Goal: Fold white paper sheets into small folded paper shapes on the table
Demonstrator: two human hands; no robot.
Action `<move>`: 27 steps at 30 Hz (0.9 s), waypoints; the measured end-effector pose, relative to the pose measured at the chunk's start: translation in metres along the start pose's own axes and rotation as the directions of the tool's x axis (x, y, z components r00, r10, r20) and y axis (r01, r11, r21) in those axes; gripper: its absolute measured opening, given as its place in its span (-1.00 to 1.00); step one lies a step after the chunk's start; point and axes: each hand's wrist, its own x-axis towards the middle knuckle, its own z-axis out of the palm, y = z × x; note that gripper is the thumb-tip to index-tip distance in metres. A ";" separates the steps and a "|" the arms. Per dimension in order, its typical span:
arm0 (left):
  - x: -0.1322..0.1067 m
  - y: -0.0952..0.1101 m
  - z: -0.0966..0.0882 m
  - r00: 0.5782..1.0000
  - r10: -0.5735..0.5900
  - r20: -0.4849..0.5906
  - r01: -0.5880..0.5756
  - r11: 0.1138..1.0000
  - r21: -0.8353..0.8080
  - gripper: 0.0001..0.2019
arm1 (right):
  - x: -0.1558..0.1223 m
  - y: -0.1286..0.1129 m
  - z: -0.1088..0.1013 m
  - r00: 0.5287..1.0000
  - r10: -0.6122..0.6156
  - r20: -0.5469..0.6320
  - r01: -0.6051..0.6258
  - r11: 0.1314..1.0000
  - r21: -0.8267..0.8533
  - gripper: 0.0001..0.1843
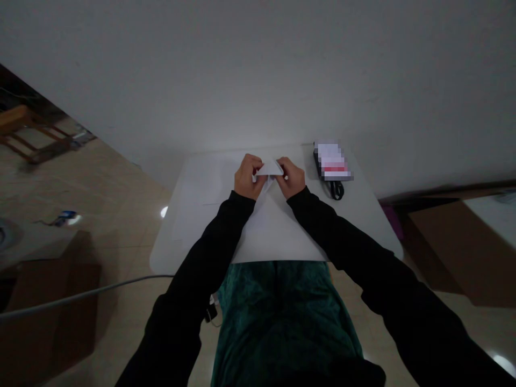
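Observation:
Both my hands hold a small folded piece of white paper (269, 169) up at the far side of the white table (177, 252). My left hand (250, 176) pinches its left corner, and my right hand (291, 178) grips the other side. Its lower part is hidden behind my fingers. Beneath my forearms lies a large white paper sheet (278, 231). To the right of my right hand are black scissor handles (336, 189) beside a pixelated white and red packet (332, 161).
The table's far edge stands against a white wall (258, 70). Tiled floor (121, 183) surrounds it, with cardboard boxes (451, 252) at right, a wooden chair (28, 134) at upper left, and a grey cable (80, 295) at lower left.

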 end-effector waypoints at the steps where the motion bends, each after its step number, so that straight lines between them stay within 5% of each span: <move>1: 0.000 0.004 0.001 0.996 -0.083 0.019 0.083 0.996 -0.027 -0.78 | 0.000 0.000 0.002 0.996 0.084 0.004 -0.084 0.996 0.021 -0.76; 4: -0.002 0.009 0.009 0.951 -0.291 0.104 0.302 0.947 -0.109 -0.91 | -0.001 0.002 0.007 0.951 0.307 -0.034 -0.305 0.950 0.068 -0.70; 8: -0.007 0.000 0.023 0.880 -0.433 0.196 0.472 0.845 -0.251 -0.87 | -0.001 0.007 0.012 0.898 0.430 -0.097 -0.416 0.899 0.136 -0.69; 18: -0.004 -0.005 0.030 0.822 -0.558 0.111 0.553 0.737 -0.388 -0.73 | -0.006 0.008 0.015 0.836 0.546 -0.057 -0.527 0.828 0.192 -0.66; 27: -0.004 -0.011 0.034 0.776 -0.600 0.194 0.595 0.593 -0.542 -0.82 | -0.005 0.011 0.013 0.875 0.480 -0.065 -0.465 0.869 0.167 -0.64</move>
